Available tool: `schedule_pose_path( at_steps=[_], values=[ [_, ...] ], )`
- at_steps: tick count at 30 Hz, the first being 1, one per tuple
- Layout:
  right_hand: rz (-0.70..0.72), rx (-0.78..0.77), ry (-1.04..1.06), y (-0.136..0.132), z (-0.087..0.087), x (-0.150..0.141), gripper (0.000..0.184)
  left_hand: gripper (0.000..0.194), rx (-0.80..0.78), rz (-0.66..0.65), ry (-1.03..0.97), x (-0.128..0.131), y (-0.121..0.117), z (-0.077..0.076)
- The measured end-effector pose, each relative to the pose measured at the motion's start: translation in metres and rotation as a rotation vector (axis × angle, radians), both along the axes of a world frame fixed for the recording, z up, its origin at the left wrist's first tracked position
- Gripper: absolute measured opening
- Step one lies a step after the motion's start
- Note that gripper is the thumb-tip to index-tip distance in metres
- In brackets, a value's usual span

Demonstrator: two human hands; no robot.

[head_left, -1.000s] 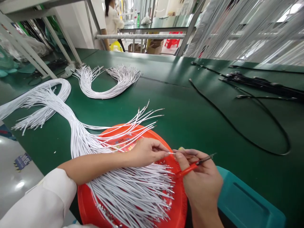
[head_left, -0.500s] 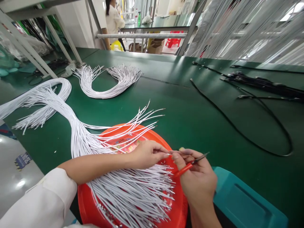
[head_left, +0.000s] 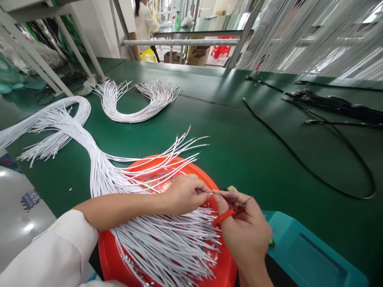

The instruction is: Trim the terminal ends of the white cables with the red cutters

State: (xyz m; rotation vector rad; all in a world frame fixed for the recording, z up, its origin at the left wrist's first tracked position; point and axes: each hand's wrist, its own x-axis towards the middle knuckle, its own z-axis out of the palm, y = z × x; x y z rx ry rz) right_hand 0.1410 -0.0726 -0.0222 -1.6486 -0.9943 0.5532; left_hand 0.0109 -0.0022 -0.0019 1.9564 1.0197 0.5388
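My left hand reaches over a red plastic basin and pinches the end of a thin white wire, most of it hidden by the fingers. Its fingertips meet those of my right hand, which are closed at the same wire end. Tucked in my right palm is a pair of red-handled scissors, the dark tip pointing up and right. Under my left forearm, a thick bundle of white wires lies across the basin, with stripped or metal-tipped ends. More loose white wires fan out above the forearm.
Two more white wire bundles lie on the green table. Black cables are at right, a teal plastic container beside my right wrist. Metal rack posts stand behind; a person is in the background.
My right hand has turned slightly, swinging the scissors' red handle left and their tip inward. My left hand stays almost in place. The view has shifted slightly.
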Motion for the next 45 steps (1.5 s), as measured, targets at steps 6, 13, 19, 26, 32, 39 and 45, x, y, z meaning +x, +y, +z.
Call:
schedule_pose_path(
  at_steps=[6,13,19,26,32,39,45],
  values=[
    [-0.004,-0.019,0.171,0.008,0.002,0.004,0.023,0.015,-0.045,0.065,-0.111,0.002,-0.004,0.002],
    [-0.096,0.048,0.287,0.007,0.010,-0.002,0.027,0.014,0.042,0.060,-0.127,0.000,0.000,0.002],
    [-0.001,0.073,0.016,0.002,-0.002,0.000,0.021,0.016,0.164,-0.035,-0.048,-0.002,-0.001,-0.004],
    [-0.034,0.100,0.129,0.005,-0.003,0.002,0.022,0.019,-0.038,-0.054,-0.050,0.000,0.001,-0.001],
    [-0.066,0.077,0.320,0.007,0.005,0.002,0.027,0.027,-0.257,-0.150,-0.011,-0.001,0.007,0.002],
    [-0.071,-0.098,0.548,0.010,0.008,0.004,0.038,0.021,-0.117,-0.112,-0.081,-0.003,0.004,-0.005],
    [-0.037,-0.010,0.370,0.005,0.013,-0.001,0.030,0.016,-0.045,-0.016,-0.026,-0.002,0.005,-0.003]
  ],
)
